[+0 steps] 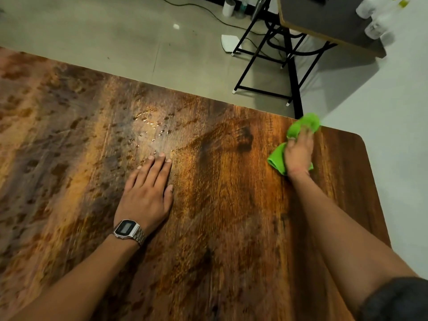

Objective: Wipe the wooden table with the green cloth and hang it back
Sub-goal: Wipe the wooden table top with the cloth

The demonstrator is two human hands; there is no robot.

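The wooden table (pixel 220 205) fills most of the head view, dark brown with a mottled grain. Small water drops (pixel 150 126) glisten on it near the far edge, just beyond my left fingertips. My left hand (pixel 148 188) lies flat on the table, palm down, fingers together, a metal digital watch on its wrist. My right hand (pixel 298 154) presses the bunched bright green cloth (pixel 301 123) onto the table near the far right corner. The cloth sticks out past my fingers and beside my palm, its far end at the table's edge.
Beyond the table is a pale tiled floor with a black cable (pixel 208 10) and a white roll (pixel 228 6). A small side table on black folding legs (pixel 289 66) stands at the far right by a white wall. Clear cups (pixel 372 28) sit on it.
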